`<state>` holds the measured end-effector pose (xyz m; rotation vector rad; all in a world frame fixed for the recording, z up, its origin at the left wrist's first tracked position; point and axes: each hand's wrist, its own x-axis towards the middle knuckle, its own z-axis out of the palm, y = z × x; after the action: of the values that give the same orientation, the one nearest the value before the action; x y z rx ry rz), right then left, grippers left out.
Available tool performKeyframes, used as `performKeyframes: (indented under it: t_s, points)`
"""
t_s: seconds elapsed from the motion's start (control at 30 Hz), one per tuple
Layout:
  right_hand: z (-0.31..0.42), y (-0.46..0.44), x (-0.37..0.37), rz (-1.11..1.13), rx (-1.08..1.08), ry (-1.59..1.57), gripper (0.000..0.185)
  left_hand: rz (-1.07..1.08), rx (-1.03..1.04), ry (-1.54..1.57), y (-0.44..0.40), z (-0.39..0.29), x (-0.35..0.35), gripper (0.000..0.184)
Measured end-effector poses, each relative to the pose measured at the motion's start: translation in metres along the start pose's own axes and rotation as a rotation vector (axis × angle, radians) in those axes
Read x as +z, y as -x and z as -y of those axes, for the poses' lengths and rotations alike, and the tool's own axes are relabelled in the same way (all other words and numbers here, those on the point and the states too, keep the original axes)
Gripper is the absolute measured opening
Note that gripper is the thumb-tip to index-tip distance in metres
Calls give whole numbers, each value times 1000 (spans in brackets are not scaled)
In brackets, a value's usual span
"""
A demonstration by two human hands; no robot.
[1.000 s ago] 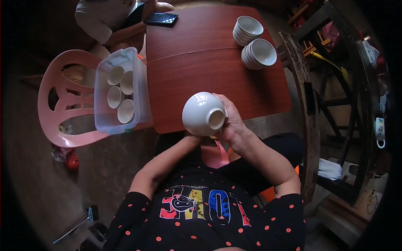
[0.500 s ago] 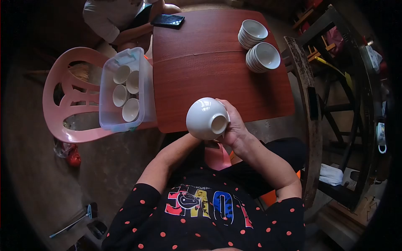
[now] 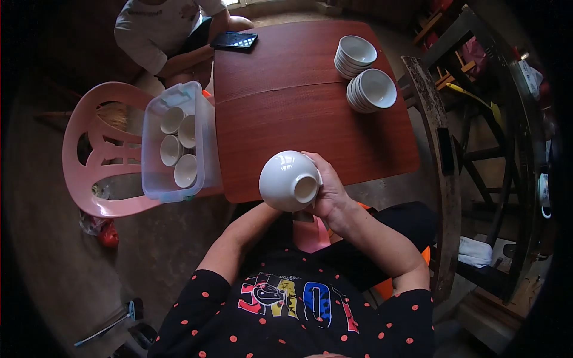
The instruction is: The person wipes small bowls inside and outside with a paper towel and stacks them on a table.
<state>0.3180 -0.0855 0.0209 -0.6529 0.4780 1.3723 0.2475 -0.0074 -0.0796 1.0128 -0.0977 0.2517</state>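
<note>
A white bowl is tilted on its side in front of me, its foot ring turned toward me and to the right. My right hand is closed on its right side, with the thumb along the rim side. A sliver of something white shows between that palm and the bowl; I cannot make out what it is. My left hand reaches behind the bowl, which hides its fingers. Two stacks of white bowls, a rear stack and a front stack, stand at the table's far right.
The red-brown table bears a phone at its far left. On a pink chair, a clear plastic tub holds several white bowls. Another person sits at the far left. A dark wooden frame stands right.
The bowl and my hands have shifted slightly left in view. The table and tub appear lower as the view tilts up. My right hand's hold looks the same.
</note>
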Motion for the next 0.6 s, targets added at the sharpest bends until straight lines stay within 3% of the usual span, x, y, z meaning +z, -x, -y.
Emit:
performKeyframes:
  t_s: [0.07, 0.13, 0.33, 0.43, 0.57, 0.6]
  points:
    - [0, 2, 1, 22, 6, -11, 24, -13, -258, -1064, -1, -23, 11, 25]
    - [-1, -3, -2, 33, 1, -13, 24, -10, -352, -1053, -1, -25, 9, 24]
    - [-2, 3, 7, 1, -23, 28, 23, -66, -290, -1102, 7, -11, 8, 37]
    - [1, 1, 8, 17, -23, 44, 23, -45, -44, -1128, 7, 2, 1, 39]
    - [-2, -4, 2, 19, -65, 15, 23, -27, -176, -1006, 7, -1, -1, 40]
    - [-2, -2, 4, 22, -70, 19, 23, -46, -265, -784, 9, 2, -2, 40]
